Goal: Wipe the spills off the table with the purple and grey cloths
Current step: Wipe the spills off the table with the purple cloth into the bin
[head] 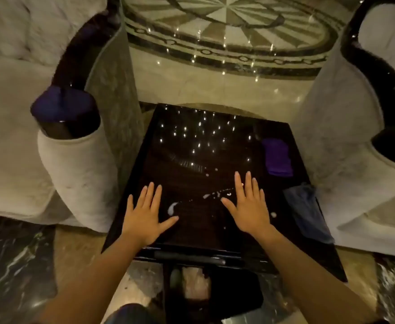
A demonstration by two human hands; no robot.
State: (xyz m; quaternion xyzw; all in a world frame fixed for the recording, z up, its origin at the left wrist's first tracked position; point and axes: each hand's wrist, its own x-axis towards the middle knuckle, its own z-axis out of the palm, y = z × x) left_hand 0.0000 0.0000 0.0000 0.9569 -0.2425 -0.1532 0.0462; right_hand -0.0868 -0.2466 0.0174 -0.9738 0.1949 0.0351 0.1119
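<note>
Both hands, left (145,218) and right (250,206), hover with spread, empty fingers over the glossy black worktop (192,141). White spills (173,206) lie between them. Best reach right: folded purple cloth (277,157) beyond the fingertips, grey cloth (306,211) beside.

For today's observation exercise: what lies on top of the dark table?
On the table lie a purple cloth, a grey cloth, white spills and both open hands. Anything beneath the hands or cloths is hidden.

on the tabletop (192,141), two cloths lie along the right edge, one cloth (278,157) behind the other (306,211); spills (206,196) sit mid-front.
</note>
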